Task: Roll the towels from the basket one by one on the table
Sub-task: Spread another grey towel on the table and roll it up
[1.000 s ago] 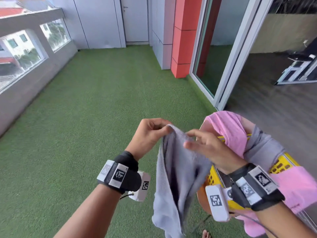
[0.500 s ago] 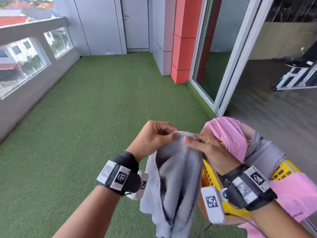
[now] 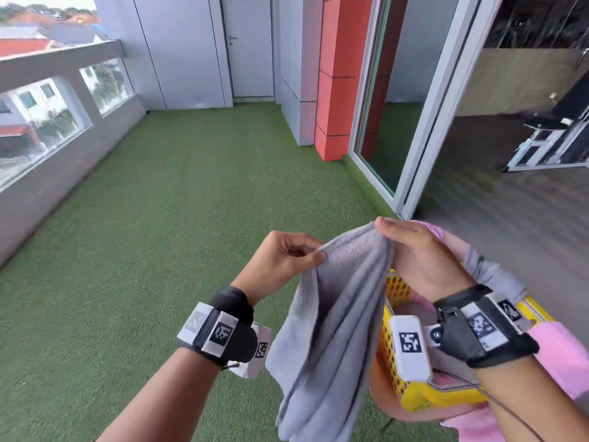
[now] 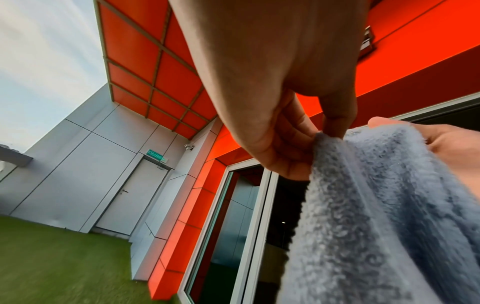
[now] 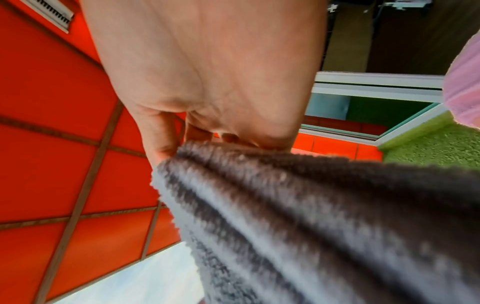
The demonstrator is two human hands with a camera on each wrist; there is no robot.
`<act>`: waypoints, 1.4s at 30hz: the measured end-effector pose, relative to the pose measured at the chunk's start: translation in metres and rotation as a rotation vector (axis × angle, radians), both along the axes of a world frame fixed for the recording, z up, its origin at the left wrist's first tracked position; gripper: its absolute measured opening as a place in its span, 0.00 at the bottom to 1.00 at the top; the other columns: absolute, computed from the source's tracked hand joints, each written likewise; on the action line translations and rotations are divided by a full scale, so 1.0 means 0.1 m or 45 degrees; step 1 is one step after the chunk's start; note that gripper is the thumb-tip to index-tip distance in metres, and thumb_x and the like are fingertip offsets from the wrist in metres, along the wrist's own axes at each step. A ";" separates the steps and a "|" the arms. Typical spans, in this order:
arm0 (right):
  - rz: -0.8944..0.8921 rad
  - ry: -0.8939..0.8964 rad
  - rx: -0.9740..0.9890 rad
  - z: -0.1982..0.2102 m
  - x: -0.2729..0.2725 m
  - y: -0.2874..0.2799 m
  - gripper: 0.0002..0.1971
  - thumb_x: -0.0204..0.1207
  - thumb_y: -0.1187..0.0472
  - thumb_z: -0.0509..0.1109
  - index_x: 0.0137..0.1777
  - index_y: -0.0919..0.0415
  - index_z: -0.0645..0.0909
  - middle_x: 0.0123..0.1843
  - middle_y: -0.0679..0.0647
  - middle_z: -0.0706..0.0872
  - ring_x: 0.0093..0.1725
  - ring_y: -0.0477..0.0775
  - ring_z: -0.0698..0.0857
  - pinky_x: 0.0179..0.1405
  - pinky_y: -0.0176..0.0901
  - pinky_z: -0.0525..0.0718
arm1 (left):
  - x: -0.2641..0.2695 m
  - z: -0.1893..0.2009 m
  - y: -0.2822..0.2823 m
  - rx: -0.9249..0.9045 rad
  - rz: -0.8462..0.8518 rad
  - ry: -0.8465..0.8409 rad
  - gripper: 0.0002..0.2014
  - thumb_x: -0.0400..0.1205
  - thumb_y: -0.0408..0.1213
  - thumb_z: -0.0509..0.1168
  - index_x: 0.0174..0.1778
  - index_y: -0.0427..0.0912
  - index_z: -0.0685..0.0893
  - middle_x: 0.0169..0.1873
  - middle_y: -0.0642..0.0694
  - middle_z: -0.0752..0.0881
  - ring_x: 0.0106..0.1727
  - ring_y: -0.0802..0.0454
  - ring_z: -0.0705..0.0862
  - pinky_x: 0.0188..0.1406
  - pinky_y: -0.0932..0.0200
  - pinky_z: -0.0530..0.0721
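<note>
- The grey towel (image 3: 338,314) hangs in the air between both hands, above the green artificial turf (image 3: 159,234); its top edge is stretched between them and the rest drops in long loose folds. Held high like this, its own weight pulls the creases out, which I judge is preparation for laying it flat.
- The left hand (image 3: 280,260) has its fingers curled and pinches the top edge between thumb and fingertip; the left wrist view shows the pinch right on the hem, a light grip suited to finding a corner.
- The right hand (image 3: 417,253) grips the same edge further along, with the cloth bunched under its fingers; the right wrist view shows pleats running away from that grip.
- The yellow perforated basket (image 3: 401,378) sits just below the right forearm, close enough for the next pick. A pink towel (image 3: 561,355) and another grey cloth (image 3: 490,272) drape over its rim, so more towels probably wait their turn.
- No bench shows in any view, so where the rolling will happen cannot be told; this towel is not yet rolled.
- The hands sit close together, so the towel sags in the middle; moving them apart along the hem would likely open it.
</note>
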State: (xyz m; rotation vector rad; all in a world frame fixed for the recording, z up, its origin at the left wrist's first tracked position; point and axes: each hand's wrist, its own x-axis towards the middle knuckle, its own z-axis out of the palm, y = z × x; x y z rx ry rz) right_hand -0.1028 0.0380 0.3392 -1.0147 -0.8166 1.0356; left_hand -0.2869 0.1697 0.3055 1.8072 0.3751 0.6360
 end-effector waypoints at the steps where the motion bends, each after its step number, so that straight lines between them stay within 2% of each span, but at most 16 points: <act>1: -0.013 0.021 -0.004 -0.02 0.02 0.00 0.37 0.62 0.52 0.83 0.58 0.83 0.75 0.53 0.72 0.77 0.54 0.65 0.75 0.60 0.56 0.70 | -0.02 0.00 0.00 -0.017 0.023 -0.017 0.03 0.79 0.31 0.71 0.43 0.35 0.89 0.39 0.42 0.90 0.40 0.52 0.82 0.44 0.53 0.76; 4: 0.073 -0.332 -0.190 -0.15 -0.18 0.00 0.24 0.67 0.53 0.81 0.50 0.74 0.81 0.45 0.64 0.82 0.47 0.58 0.79 0.50 0.54 0.73 | 0.02 0.12 0.01 -0.058 0.081 -0.132 0.03 0.78 0.32 0.71 0.41 0.36 0.89 0.37 0.42 0.89 0.39 0.50 0.81 0.43 0.51 0.76; 7: 0.231 -0.569 -0.240 -0.24 -0.34 0.03 0.22 0.70 0.52 0.79 0.46 0.74 0.80 0.42 0.59 0.82 0.43 0.55 0.76 0.42 0.50 0.72 | 0.10 0.15 0.01 0.084 0.083 -0.058 0.05 0.76 0.34 0.71 0.41 0.36 0.88 0.36 0.34 0.88 0.36 0.51 0.80 0.40 0.49 0.79; 10: 0.050 -0.409 -0.110 -0.06 -0.23 0.02 0.16 0.76 0.58 0.72 0.50 0.75 0.84 0.50 0.68 0.87 0.49 0.59 0.82 0.52 0.52 0.75 | 0.06 0.01 0.02 0.268 0.109 0.133 0.06 0.73 0.38 0.70 0.41 0.40 0.89 0.36 0.38 0.89 0.32 0.48 0.82 0.40 0.42 0.86; 13: -0.044 -0.172 -0.067 0.01 -0.03 -0.02 0.17 0.71 0.53 0.77 0.46 0.69 0.84 0.45 0.66 0.84 0.49 0.60 0.79 0.55 0.55 0.70 | -0.06 0.02 0.07 0.147 0.143 0.066 0.05 0.77 0.36 0.71 0.43 0.38 0.90 0.39 0.37 0.90 0.35 0.43 0.84 0.42 0.44 0.84; 16: 0.089 -0.442 -0.161 -0.16 -0.18 0.03 0.20 0.70 0.53 0.78 0.49 0.71 0.82 0.47 0.63 0.86 0.49 0.57 0.81 0.56 0.55 0.75 | -0.03 0.19 0.11 0.049 0.130 -0.074 0.04 0.79 0.31 0.71 0.45 0.32 0.88 0.41 0.35 0.90 0.39 0.47 0.85 0.43 0.50 0.84; 18: 0.190 -0.575 -0.214 -0.27 -0.32 0.08 0.26 0.69 0.48 0.79 0.50 0.74 0.81 0.45 0.61 0.86 0.46 0.56 0.81 0.49 0.56 0.76 | 0.05 0.26 0.10 0.112 0.111 -0.060 0.04 0.78 0.30 0.72 0.43 0.33 0.88 0.39 0.37 0.90 0.37 0.51 0.83 0.40 0.54 0.82; 21: 0.064 -0.447 -0.103 -0.17 -0.21 0.09 0.27 0.70 0.47 0.77 0.47 0.76 0.82 0.48 0.68 0.87 0.47 0.58 0.82 0.50 0.55 0.75 | 0.04 0.19 0.14 0.218 0.105 0.086 0.04 0.77 0.34 0.72 0.43 0.37 0.90 0.38 0.38 0.90 0.36 0.52 0.83 0.41 0.47 0.85; 24: -0.038 -0.248 -0.036 -0.05 -0.01 0.05 0.24 0.62 0.49 0.82 0.40 0.70 0.79 0.38 0.63 0.79 0.40 0.53 0.78 0.44 0.49 0.72 | -0.05 0.14 0.17 0.123 0.127 0.069 0.05 0.76 0.33 0.72 0.43 0.35 0.90 0.39 0.33 0.89 0.37 0.52 0.82 0.41 0.49 0.82; 27: 0.124 -0.404 -0.100 -0.16 -0.18 0.09 0.17 0.68 0.55 0.78 0.46 0.70 0.82 0.44 0.66 0.84 0.46 0.56 0.80 0.48 0.52 0.75 | 0.01 0.26 0.13 0.098 0.124 -0.045 0.05 0.76 0.32 0.71 0.42 0.34 0.89 0.39 0.33 0.89 0.37 0.52 0.81 0.42 0.54 0.78; 30: 0.139 -0.580 -0.117 -0.22 -0.31 0.17 0.18 0.73 0.54 0.74 0.51 0.71 0.84 0.44 0.60 0.85 0.46 0.52 0.78 0.47 0.51 0.73 | 0.11 0.31 0.09 0.170 0.060 -0.004 0.03 0.76 0.31 0.72 0.42 0.35 0.90 0.38 0.34 0.89 0.37 0.52 0.81 0.41 0.49 0.82; 33: -0.070 -0.342 -0.041 -0.10 -0.08 0.14 0.25 0.68 0.47 0.79 0.44 0.73 0.82 0.43 0.68 0.83 0.46 0.60 0.76 0.45 0.51 0.71 | 0.02 0.21 0.14 0.191 0.038 0.141 0.04 0.76 0.34 0.72 0.43 0.38 0.90 0.39 0.36 0.90 0.37 0.49 0.84 0.45 0.38 0.85; 35: -0.135 -0.189 -0.042 -0.09 0.05 0.09 0.27 0.60 0.45 0.82 0.46 0.68 0.81 0.43 0.66 0.77 0.47 0.62 0.72 0.40 0.50 0.69 | -0.05 0.21 0.14 0.151 0.044 0.128 0.04 0.78 0.31 0.71 0.44 0.36 0.90 0.40 0.38 0.91 0.38 0.49 0.86 0.45 0.42 0.86; 38: 0.016 -0.396 -0.082 -0.18 -0.10 0.10 0.18 0.67 0.51 0.80 0.45 0.65 0.83 0.44 0.67 0.83 0.48 0.59 0.78 0.50 0.54 0.74 | 0.00 0.35 0.10 0.072 0.104 -0.004 0.04 0.78 0.24 0.68 0.44 0.30 0.88 0.37 0.38 0.90 0.35 0.54 0.83 0.40 0.61 0.82; 40: 0.137 -0.555 -0.143 -0.23 -0.26 0.12 0.15 0.71 0.58 0.76 0.51 0.69 0.85 0.47 0.65 0.88 0.48 0.56 0.83 0.51 0.53 0.78 | 0.08 0.42 0.09 0.099 0.101 -0.021 0.03 0.78 0.24 0.69 0.43 0.31 0.89 0.38 0.33 0.89 0.36 0.53 0.82 0.38 0.60 0.81; 42: 0.089 -0.590 -0.114 -0.19 -0.25 0.11 0.14 0.73 0.58 0.76 0.46 0.72 0.85 0.42 0.62 0.86 0.44 0.53 0.80 0.45 0.50 0.75 | 0.07 0.39 0.08 0.203 0.071 0.056 0.02 0.77 0.29 0.71 0.42 0.34 0.89 0.37 0.32 0.87 0.34 0.54 0.80 0.33 0.54 0.80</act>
